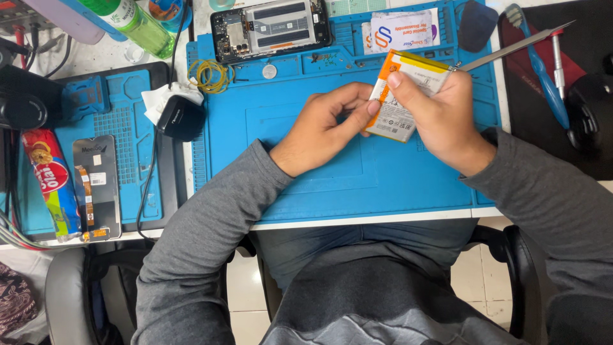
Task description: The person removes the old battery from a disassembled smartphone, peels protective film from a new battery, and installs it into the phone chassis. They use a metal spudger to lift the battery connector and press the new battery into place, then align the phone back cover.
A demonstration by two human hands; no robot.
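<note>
Flat rectangular phone battery, white with orange and yellow edge [402, 96], held over the blue silicone work mat [306, 172], near the mat's upper right part. Right hand [447, 121] wrapped around the pack, thumb on top, also carrying thin steel tweezers [517, 45]. Left hand [319, 128] pinching the orange edge with closed fingertips [372, 107]. Probably light and stiff, smooth foil surface, easily dented; best gripped by the edges, no bending. Opened phone with bare circuit board [271, 27] at the mat's top edge.

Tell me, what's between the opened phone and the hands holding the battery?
In the head view, only bare blue mat lies between the opened phone and the battery, plus a small round coin-like disc.
</note>
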